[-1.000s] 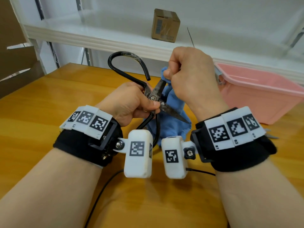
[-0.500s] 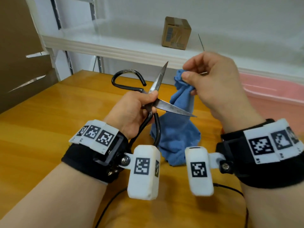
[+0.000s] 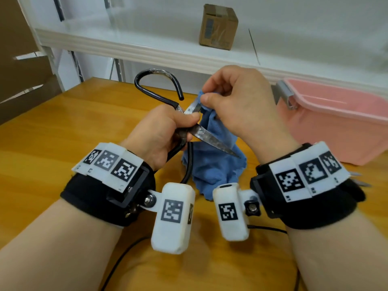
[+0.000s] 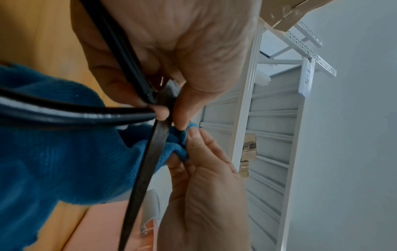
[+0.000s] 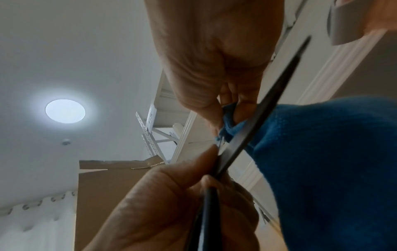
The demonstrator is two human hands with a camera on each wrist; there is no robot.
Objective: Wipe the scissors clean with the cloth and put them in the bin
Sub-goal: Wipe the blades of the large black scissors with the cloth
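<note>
At the centre of the head view, above the wooden table (image 3: 52,143), the left hand (image 3: 159,135) grips the open black-handled scissors (image 3: 210,139) at the pivot, while the right hand (image 3: 241,103) pinches the blue cloth (image 3: 212,166) round the upper blade. Right of them sits the pink bin (image 3: 340,131). A slip could likely drag fingertips (image 4: 194,135) onto the edge, or the free point could snag cloth.

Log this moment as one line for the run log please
phase: wiping | left hand: holds open scissors near pivot | right hand: pinches blue cloth on upper blade | pink bin: to the right, scissors not in
</note>
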